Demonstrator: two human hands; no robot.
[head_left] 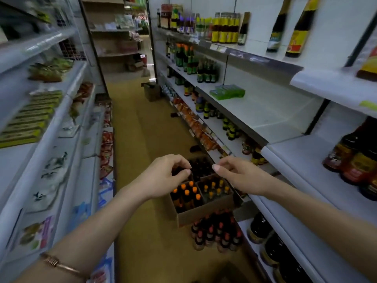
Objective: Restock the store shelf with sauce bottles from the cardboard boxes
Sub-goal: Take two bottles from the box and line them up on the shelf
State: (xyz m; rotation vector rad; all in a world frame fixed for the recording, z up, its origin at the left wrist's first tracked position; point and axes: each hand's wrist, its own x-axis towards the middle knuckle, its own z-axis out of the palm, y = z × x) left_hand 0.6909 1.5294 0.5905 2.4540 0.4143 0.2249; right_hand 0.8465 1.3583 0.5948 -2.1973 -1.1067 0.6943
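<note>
An open cardboard box [201, 214] stands on the aisle floor beside the right shelving. It holds orange-capped sauce bottles [186, 194] on its left side and yellow-capped bottles [215, 189] on its right. Behind it sits another box of dark bottles [201, 166]. A cluster of red-capped bottles [218, 234] stands on the floor in front. My left hand [167, 176] and my right hand [237, 173] hover above the boxes, fingers loosely curled, holding nothing. The right shelf [265, 117] at mid height is mostly bare.
Shelving lines both sides of a narrow aisle. A green packet [227, 91] lies on the bare shelf. Large dark sauce bottles [355, 158] stand at the right. A further cardboard box [152, 91] sits down the aisle. Packets fill the left shelves [30, 119].
</note>
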